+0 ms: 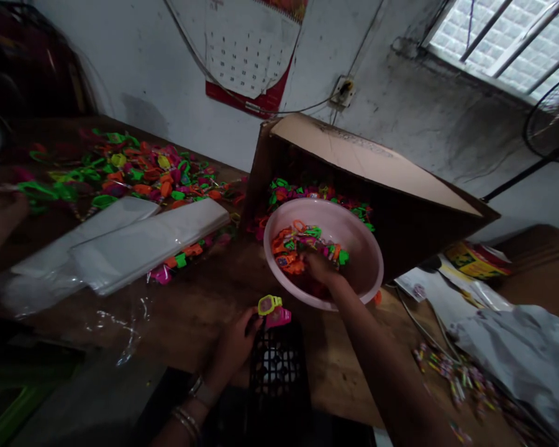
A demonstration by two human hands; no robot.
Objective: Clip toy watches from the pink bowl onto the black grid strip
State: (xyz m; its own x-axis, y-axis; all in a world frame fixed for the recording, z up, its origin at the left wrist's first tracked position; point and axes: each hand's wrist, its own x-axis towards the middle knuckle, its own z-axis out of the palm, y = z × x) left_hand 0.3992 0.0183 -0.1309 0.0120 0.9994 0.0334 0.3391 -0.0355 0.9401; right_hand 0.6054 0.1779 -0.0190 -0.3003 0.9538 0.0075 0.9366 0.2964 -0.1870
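Yellow toy watch (269, 304) pinched in left hand (236, 338), pink toy watch (279, 318) against it.
Probably light, slick, bendy-strapped; best taken by case edges. Right hand (320, 267) down inside pink basin (359, 239), no telling if gripping.

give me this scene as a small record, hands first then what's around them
left hand: holds yellow plastic toy watch; pink plastic toy watch beside it, both by black lattice-sided plastic basket
right hand: in round pale-pink basin, among multicoloured plastic toys; grip hidden
behind basin: open brown cardboard box with more toys
left of basin: flat stacks of whitish plastic bags, near a heap of bright plastic toys
left edge: another person's hand
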